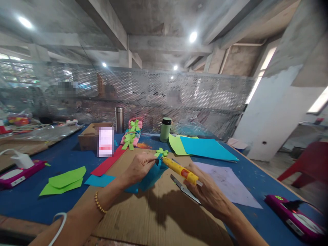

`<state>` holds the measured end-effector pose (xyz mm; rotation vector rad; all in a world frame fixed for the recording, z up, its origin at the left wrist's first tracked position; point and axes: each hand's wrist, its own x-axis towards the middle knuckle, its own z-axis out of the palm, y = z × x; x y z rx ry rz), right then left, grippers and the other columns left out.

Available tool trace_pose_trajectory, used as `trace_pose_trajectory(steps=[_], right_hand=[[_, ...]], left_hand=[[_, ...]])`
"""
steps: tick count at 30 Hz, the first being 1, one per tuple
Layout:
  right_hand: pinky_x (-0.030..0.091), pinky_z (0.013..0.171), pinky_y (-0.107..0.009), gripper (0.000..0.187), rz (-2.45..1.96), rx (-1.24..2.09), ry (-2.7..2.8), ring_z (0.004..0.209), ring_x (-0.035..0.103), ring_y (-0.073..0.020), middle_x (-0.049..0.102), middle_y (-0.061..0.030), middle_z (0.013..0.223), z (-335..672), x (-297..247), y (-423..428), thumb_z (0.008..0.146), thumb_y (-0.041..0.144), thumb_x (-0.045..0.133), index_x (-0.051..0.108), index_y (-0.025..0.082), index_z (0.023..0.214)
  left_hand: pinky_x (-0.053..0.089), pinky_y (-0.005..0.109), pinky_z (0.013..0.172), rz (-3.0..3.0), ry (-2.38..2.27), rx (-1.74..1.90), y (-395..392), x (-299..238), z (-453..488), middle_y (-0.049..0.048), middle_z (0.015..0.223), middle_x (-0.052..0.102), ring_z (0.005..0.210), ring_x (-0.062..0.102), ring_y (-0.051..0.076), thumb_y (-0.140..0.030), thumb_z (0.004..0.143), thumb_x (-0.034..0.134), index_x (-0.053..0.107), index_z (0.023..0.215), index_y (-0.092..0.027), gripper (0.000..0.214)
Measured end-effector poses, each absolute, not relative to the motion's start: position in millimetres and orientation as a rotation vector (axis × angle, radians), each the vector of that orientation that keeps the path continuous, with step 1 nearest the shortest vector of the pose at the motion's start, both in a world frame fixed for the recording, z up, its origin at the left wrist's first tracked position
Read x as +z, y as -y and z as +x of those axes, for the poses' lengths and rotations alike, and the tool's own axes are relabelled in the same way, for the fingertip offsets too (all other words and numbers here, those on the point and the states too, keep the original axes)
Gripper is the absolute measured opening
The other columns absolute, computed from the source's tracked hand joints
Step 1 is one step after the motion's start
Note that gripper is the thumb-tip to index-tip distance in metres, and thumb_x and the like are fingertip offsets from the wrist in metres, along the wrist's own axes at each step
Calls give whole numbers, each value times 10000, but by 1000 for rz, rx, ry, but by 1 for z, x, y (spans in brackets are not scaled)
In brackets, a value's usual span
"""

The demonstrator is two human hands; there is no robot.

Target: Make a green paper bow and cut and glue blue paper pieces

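My left hand [140, 166] pinches the top edge of a folded blue paper piece [151, 176], holding it above the cardboard sheet [133, 218]. My right hand [203, 184] is wrapped around a yellow glue gun [181, 169], with a clear glue stick poking out of its back end. The gun's nozzle meets the blue paper's upper edge, close to my left fingertips; any glue there is too small to see. Just behind this spot lies a green paper bow [162, 152]. A bladed tool with a pale handle [188, 193] rests on the cardboard, below the gun.
Blue sheets [208, 147], green paper [64, 179], a red strip [109, 162] and a pale purple sheet [230, 182] lie around the cardboard. A green flask [165, 130], steel bottle [119, 120] and carton [88, 138] stand behind. Purple power strips [292, 217] flank the table.
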<state>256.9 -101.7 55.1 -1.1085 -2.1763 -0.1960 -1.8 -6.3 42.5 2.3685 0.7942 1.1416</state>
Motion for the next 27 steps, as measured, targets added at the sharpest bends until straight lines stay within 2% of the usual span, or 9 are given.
trace_pose_trajectory(steps=[4, 12, 15, 19, 23, 27], right_hand=[[515, 603, -303, 209, -1084, -199, 2169, 696, 635, -197, 645, -38, 866, 258, 58, 100, 1034, 400, 433, 582, 260, 1077], [498, 631, -277, 185, -1070, -102, 2183, 723, 586, -168, 580, -25, 844, 259, 60, 101, 1036, 353, 457, 598, 233, 1035], [520, 721, -290, 186, -1050, -39, 2189, 824, 588, -171, 573, -44, 936, 258, 61, 101, 1038, 359, 467, 599, 231, 1010], [536, 813, -320, 179, -1022, -20, 2196, 957, 602, -191, 589, -83, 1102, 258, 62, 101, 1039, 335, 467, 586, 234, 1127], [534, 732, -303, 177, -1025, -17, 2209, 838, 610, -183, 624, -56, 957, 258, 61, 100, 1045, 346, 446, 581, 231, 1046], [537, 714, -298, 175, -1062, 21, 2193, 825, 614, -185, 627, -49, 927, 259, 62, 101, 1043, 353, 444, 579, 243, 1038]], left_hand=[[491, 353, 809, 2314, -799, 1167, 7, 43, -1, 62, 875, 761, 811, 619, 187, -268, 960, 466, 770, 954, -206, 311], [494, 338, 801, 2304, -789, 1166, 8, 43, -1, 61, 890, 758, 809, 626, 178, -258, 958, 464, 765, 960, -187, 309], [505, 341, 805, 2327, -808, 1161, 7, 42, -1, 67, 868, 748, 824, 627, 186, -260, 960, 458, 763, 959, -186, 315], [513, 353, 814, 2327, -812, 1148, 7, 41, -1, 70, 857, 744, 845, 630, 197, -270, 963, 456, 764, 951, -201, 316], [514, 368, 829, 2312, -799, 1155, 7, 42, -1, 83, 869, 745, 864, 633, 205, -272, 963, 458, 768, 945, -202, 319], [511, 364, 826, 2325, -806, 1153, 8, 44, -2, 77, 873, 748, 844, 629, 199, -277, 961, 462, 769, 948, -202, 316]])
